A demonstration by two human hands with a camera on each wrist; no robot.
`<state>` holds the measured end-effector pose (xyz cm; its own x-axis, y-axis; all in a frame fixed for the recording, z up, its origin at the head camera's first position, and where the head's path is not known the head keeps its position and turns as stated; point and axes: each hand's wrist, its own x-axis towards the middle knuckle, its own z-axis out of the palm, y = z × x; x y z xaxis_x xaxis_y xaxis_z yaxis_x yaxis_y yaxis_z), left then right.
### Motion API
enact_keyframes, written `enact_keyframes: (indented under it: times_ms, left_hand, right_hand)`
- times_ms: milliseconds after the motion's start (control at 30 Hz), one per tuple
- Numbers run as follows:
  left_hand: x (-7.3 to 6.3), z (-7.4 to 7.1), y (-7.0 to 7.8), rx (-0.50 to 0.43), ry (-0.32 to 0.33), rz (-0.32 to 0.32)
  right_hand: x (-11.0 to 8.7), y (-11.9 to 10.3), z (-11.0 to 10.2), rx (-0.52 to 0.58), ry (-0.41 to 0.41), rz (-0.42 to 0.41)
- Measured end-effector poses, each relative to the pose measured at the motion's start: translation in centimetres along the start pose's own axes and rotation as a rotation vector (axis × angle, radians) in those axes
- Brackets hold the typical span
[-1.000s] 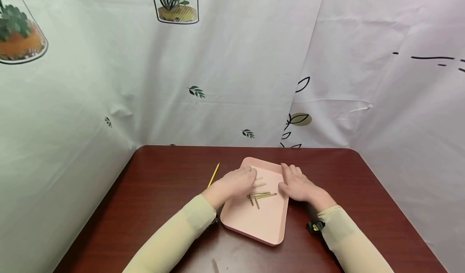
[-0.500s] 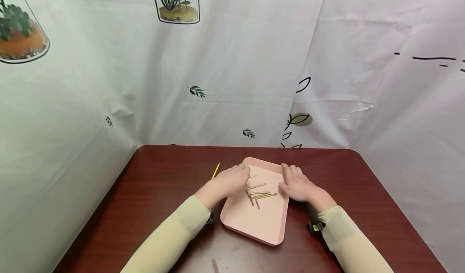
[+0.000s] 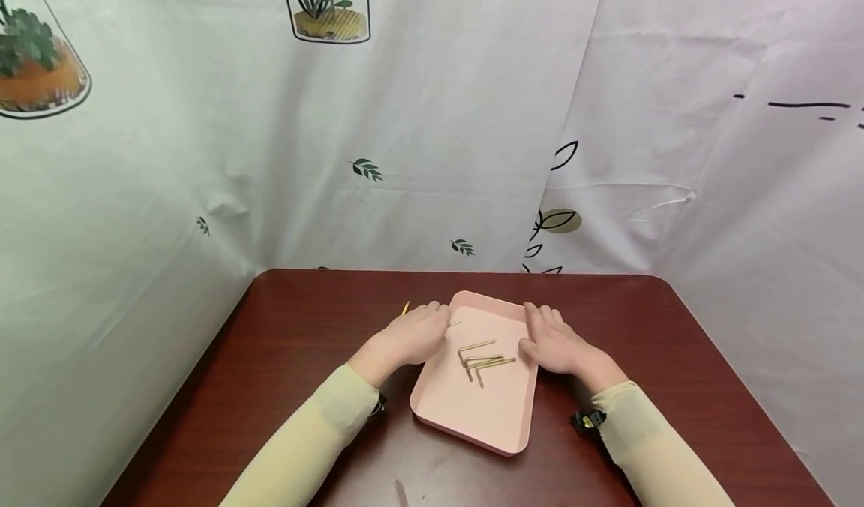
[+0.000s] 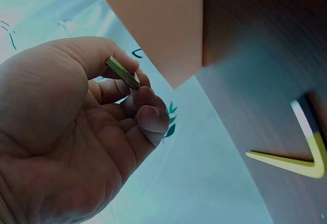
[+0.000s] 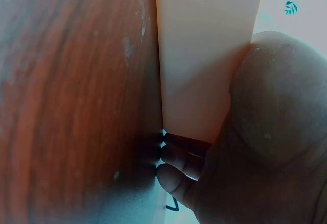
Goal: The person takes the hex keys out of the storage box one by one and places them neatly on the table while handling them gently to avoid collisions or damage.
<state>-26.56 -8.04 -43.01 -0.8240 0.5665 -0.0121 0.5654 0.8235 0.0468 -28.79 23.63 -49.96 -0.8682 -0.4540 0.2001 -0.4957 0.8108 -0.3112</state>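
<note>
One gold metal rod [image 4: 122,73] is pinched in the left hand [image 3: 415,334]; the right hand [image 3: 556,348] grips the pink rectangular tray [image 3: 466,415] between them.

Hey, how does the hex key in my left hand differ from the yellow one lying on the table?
The held hex key is pinched in your left hand; the yellow hex key lies on the table. The held hex key looks duller, olive-gold; the yellow hex key looks brighter. The yellow hex key shows its bend; the held hex key shows none. Both are slim and yellowish.
</note>
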Motion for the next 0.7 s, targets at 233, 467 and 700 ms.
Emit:
enact_keyframes:
  times_ms: [233,467,700]
  left_hand:
    - [-0.5,0.0,-1.1,-0.038,-0.004,-0.047]
    - [-1.2,0.1,-2.5,-0.057,-0.007,-0.073]
    - [-2.0,0.2,-3.9,-0.084,-0.047,-0.101]
  right_hand:
    - [-0.3,-1.1,-1.1,0.005,-0.031,0.007]
    - [-0.4,-1.8,-1.7,-0.008,-0.045,0.022]
    - [-0.2,-1.0,-0.7,-0.004,-0.048,0.033]
